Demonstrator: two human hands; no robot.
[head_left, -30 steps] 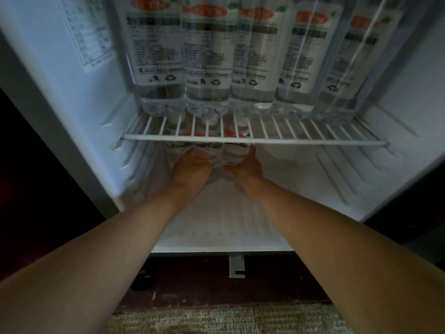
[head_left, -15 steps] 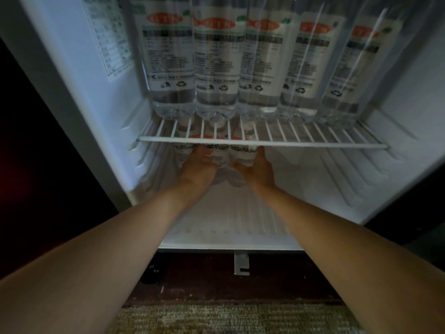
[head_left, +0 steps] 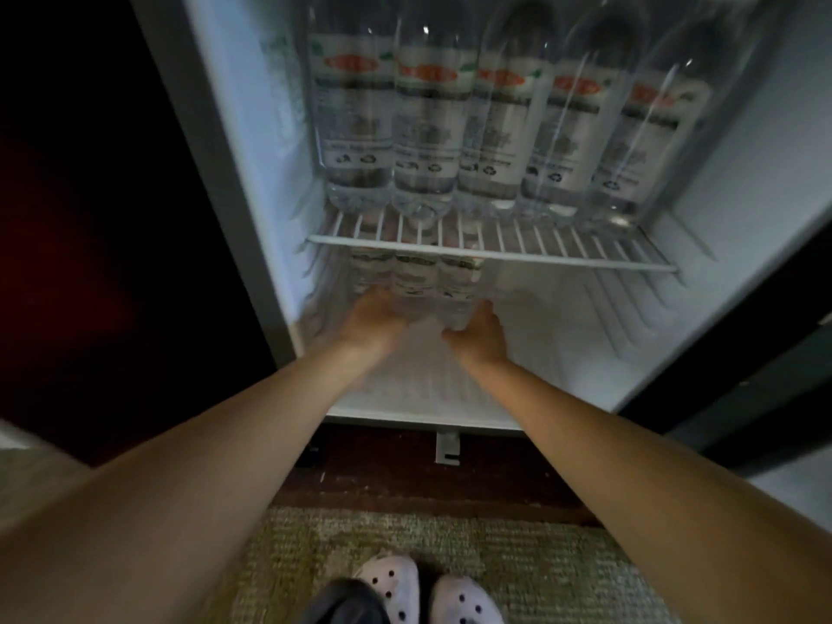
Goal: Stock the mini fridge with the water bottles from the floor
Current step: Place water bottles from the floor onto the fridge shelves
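Reaching into the lower compartment, the left hand and the right hand flank a trio of water bottles and touch their lower parts: the left hand from the trio's 9 o'clock side, the right from its 3 o'clock side. Motion blur and the bottles themselves hide the fingertips, so I cannot tell whether either hand wraps round a bottle or only presses against it. The trio stands upright, side by side, on the floor of the mini fridge, toward the left wall and just under the wire shelf. Above, at 12 o'clock, five more water bottles stand in a tight row on that shelf – labels facing out. At 6 o'clock, a pair of pale clogs rests on the woven carpet – well apart from the fridge.
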